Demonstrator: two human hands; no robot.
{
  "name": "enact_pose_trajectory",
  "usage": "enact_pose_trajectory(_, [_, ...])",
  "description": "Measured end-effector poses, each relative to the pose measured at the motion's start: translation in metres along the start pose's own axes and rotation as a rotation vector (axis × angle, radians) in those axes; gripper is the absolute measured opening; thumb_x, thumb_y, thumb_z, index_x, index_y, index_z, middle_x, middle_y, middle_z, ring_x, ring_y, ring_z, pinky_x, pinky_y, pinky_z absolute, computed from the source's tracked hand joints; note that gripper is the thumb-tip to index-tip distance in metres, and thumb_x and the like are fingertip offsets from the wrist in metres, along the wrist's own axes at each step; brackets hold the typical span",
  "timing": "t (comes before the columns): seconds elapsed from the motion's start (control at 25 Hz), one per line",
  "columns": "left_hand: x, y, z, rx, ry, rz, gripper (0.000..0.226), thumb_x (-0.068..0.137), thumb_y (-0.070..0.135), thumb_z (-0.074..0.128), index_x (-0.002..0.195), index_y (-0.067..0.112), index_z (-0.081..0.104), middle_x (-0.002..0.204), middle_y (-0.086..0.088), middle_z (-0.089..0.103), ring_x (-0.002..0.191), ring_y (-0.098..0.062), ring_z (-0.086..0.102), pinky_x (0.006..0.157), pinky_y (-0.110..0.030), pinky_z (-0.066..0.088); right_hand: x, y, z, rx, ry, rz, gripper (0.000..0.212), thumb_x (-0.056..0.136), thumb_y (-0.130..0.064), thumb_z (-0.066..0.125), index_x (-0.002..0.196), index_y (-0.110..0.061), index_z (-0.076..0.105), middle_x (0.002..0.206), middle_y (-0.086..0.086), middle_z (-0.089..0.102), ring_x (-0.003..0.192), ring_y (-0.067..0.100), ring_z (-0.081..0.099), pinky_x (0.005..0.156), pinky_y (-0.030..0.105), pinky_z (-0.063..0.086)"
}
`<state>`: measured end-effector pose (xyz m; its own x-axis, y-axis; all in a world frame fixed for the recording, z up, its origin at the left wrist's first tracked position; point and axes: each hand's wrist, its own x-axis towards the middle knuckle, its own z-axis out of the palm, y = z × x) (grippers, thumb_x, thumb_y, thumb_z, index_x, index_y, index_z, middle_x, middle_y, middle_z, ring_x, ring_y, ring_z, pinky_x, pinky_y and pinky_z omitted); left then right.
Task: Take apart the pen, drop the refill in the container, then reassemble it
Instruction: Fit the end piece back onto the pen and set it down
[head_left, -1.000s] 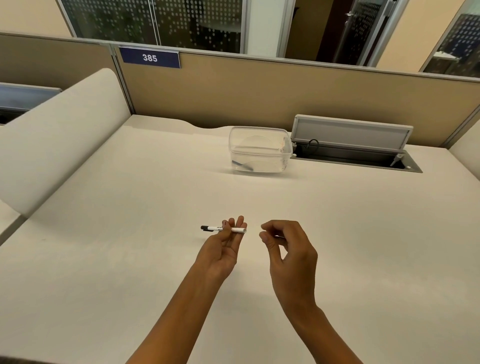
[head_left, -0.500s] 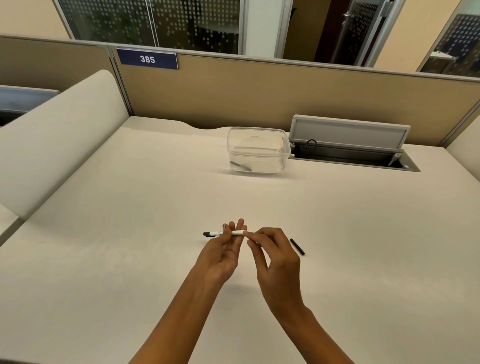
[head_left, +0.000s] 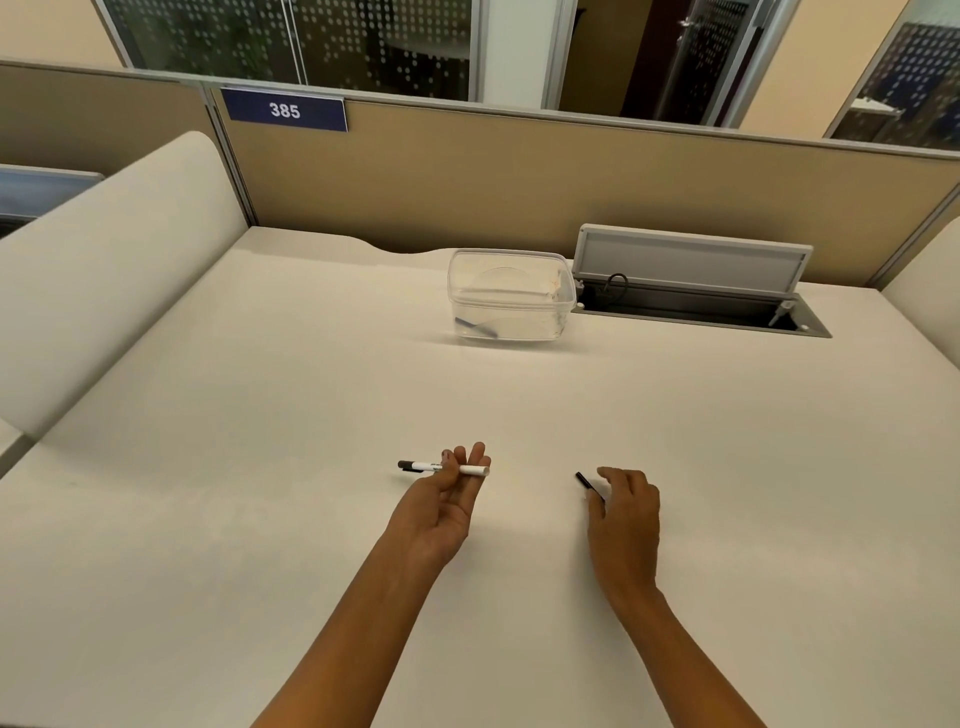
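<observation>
Left hand: the left hand (head_left: 441, 512) is sitting a little left of the middle, low in the frame, palm up. Its fingers (head_left: 477, 457) are pinching the thin white pen body with a black end (head_left: 441, 466).
White pen body: it is lying sideways across the fingertips. Its black end is pointing to the left and its open white end is pointing to the right.
Right hand: the right hand (head_left: 626, 512) is resting low on the big cream desk top (head_left: 260, 467), right of the middle. Its fingers are loose and curled down, and they are touching the small black pen piece (head_left: 586, 482).
Small black pen piece: it is lying flat on the desk, slanting, just under the fingertips. I cannot tell if the fingers are gripping it.
Container: the clear plastic box with no lid (head_left: 511, 295) is standing at the far side of the desk, above the middle of the frame, well apart from both hands.
Refill: a thin blue-tipped stick (head_left: 475, 327) is lying inside the box at its lower left.
Grey flap: an open grey metal cable hatch (head_left: 696, 280) is sitting just right of the box.
Sign: a dark blue plate reading 385 (head_left: 284, 110) is hanging on the tan wall panel at the upper left.
</observation>
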<state>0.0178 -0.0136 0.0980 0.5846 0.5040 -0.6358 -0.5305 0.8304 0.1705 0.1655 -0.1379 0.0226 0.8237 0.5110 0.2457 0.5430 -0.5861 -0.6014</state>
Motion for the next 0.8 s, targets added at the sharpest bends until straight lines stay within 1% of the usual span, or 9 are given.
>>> enact_pose_trajectory(0.08, [0.001,0.000,0.000,-0.001,0.004,-0.004,0.013,0.094,-0.005,0.045,0.089,-0.003,0.056,0.086,-0.013,0.062,0.098,-0.033,0.060,0.090,-0.050,0.044,0.001,0.002,0.002,-0.055,-0.015,0.005,0.016,0.088,-0.002,0.060,0.103,0.000,0.064,0.101,0.014,0.063,0.093,0.031,0.054,0.070,0.041,0.051])
enact_pose_trajectory(0.16, [0.002,0.001,0.000,0.000,0.005,-0.002,0.013,0.094,-0.005,0.045,0.088,-0.004,0.056,0.086,-0.013,0.062,0.097,-0.033,0.060,0.089,-0.050,0.044,0.003,0.002,0.004,-0.110,-0.029,-0.005,0.008,0.090,-0.002,0.057,0.094,0.000,0.063,0.094,0.015,0.062,0.085,0.029,0.054,0.064,0.040,0.049])
enact_pose_trajectory(0.24, [0.003,0.001,0.000,0.000,0.009,0.002,0.013,0.094,-0.005,0.044,0.088,-0.003,0.056,0.085,-0.012,0.062,0.097,-0.033,0.060,0.090,-0.050,0.044,0.004,0.002,0.005,-0.130,-0.052,0.011,0.008,0.091,-0.003,0.054,0.092,0.000,0.062,0.093,0.015,0.061,0.084,0.029,0.053,0.064,0.040,0.048])
enact_pose_trajectory(0.32, [0.003,0.002,0.001,-0.002,0.009,0.002,0.013,0.095,-0.004,0.044,0.089,-0.003,0.055,0.087,-0.012,0.061,0.098,-0.032,0.059,0.090,-0.049,0.044,0.003,0.000,0.003,-0.068,-0.060,0.024,0.008,0.092,-0.004,0.053,0.093,-0.001,0.061,0.094,0.013,0.061,0.085,0.027,0.053,0.067,0.038,0.047])
enact_pose_trajectory(0.44, [0.003,0.003,0.002,0.006,0.004,-0.001,0.013,0.095,-0.003,0.044,0.089,-0.002,0.056,0.091,-0.012,0.061,0.101,-0.031,0.059,0.089,-0.048,0.044,-0.003,-0.011,-0.007,0.150,-0.046,-0.017,0.007,0.092,-0.005,0.054,0.091,-0.009,0.059,0.090,0.004,0.061,0.082,0.022,0.057,0.068,0.031,0.047])
enact_pose_trajectory(0.56, [0.004,0.003,0.003,0.006,0.002,0.000,0.014,0.095,-0.002,0.044,0.088,-0.002,0.055,0.092,-0.012,0.060,0.102,-0.030,0.058,0.090,-0.048,0.044,-0.011,-0.030,-0.022,0.349,0.008,-0.081,0.009,0.090,-0.008,0.061,0.089,-0.017,0.063,0.082,-0.004,0.066,0.078,0.011,0.062,0.066,0.021,0.049])
enact_pose_trajectory(0.68, [0.005,0.002,0.006,0.012,0.000,0.010,0.014,0.095,-0.003,0.044,0.087,-0.002,0.056,0.087,-0.011,0.060,0.102,-0.029,0.059,0.091,-0.047,0.043,-0.017,-0.049,-0.036,0.409,0.078,-0.189,0.008,0.085,-0.011,0.067,0.090,-0.018,0.069,0.081,-0.008,0.068,0.076,0.006,0.063,0.066,0.012,0.048])
enact_pose_trajectory(0.8, [0.006,0.001,0.008,0.020,-0.014,0.035,0.015,0.095,-0.004,0.043,0.086,-0.002,0.055,0.084,-0.011,0.060,0.099,-0.031,0.059,0.091,-0.048,0.043,-0.020,-0.063,-0.045,0.381,0.117,-0.310,0.008,0.082,-0.011,0.069,0.089,-0.013,0.071,0.082,-0.005,0.069,0.075,0.004,0.061,0.070,0.008,0.046])
